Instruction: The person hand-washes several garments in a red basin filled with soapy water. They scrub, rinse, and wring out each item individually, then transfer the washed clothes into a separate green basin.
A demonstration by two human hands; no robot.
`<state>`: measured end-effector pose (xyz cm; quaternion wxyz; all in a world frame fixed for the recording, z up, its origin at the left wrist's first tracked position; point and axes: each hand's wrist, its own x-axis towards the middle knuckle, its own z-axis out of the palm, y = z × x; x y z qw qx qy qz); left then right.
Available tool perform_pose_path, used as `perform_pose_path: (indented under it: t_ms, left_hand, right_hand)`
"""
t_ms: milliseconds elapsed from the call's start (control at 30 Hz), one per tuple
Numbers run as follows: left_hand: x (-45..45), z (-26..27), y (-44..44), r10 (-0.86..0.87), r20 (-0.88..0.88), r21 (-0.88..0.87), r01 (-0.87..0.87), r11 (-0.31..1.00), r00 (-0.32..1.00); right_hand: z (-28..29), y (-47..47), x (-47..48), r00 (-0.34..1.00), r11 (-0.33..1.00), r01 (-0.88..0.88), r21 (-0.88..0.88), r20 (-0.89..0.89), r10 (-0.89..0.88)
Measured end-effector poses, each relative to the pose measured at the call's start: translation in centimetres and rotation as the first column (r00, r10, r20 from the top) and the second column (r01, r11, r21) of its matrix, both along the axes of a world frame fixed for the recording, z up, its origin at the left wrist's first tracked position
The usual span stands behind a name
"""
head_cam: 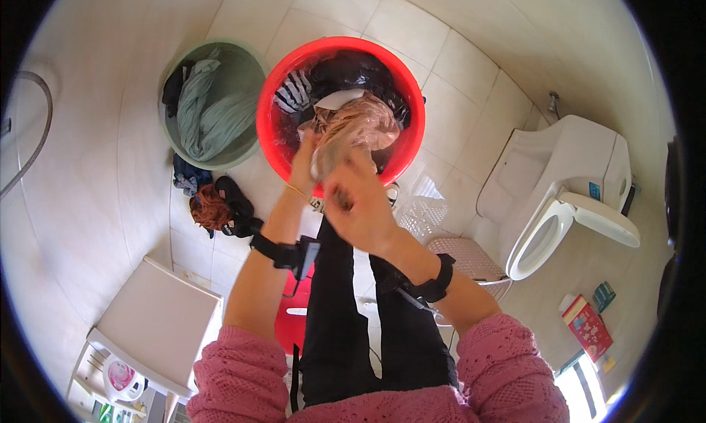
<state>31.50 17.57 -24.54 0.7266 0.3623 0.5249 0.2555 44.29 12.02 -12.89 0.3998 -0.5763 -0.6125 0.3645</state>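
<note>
A red plastic tub (415, 92) stands on the floor in front of me with wet clothes in it. Over its near side I hold a peach-coloured wet garment (370, 120), bunched and shiny. My left hand (305, 157) grips its left edge, the fingers partly hidden by the cloth. My right hand (359, 205) is closed on its near end, blurred, just above the tub's rim. A smooth white piece (339, 99) shows at the garment's far edge; I cannot tell what it is. Dark wet clothing (353, 70) and a black-and-white striped cloth (293, 91) lie behind it.
Left of the tub is a green basin (251, 75) holding a grey-green cloth (193, 111). Rust-coloured cloth (209, 208) lies below it among dark items. At right are a plastic basket (463, 255) and a toilet (551, 169); a cabinet (160, 307) stands at lower left.
</note>
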Motion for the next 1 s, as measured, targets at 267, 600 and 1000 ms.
perform_pose_path:
  t_ms: [267,600,1000]
  left_hand:
    - [3.2,1.1,2.1,-0.057,-0.142,-0.111,0.042,0.993,0.988]
    - [5.9,18.5,-5.1,-0.327,-0.179,0.718,0.350,0.602,0.928]
    - [-0.9,0.9,1.2,-0.183,-0.396,0.285,0.310,0.907,0.900]
  right_hand:
    - [-0.8,-4.4,2.5,0.998,0.888,-0.014,-0.459,-0.065,-0.018]
    - [-3.1,2.6,5.7,0.314,0.657,-0.199,-0.727,-0.682,-0.660]
    - [1.0,0.4,0.2,0.996,0.991,0.084,-0.102,0.038,-0.080]
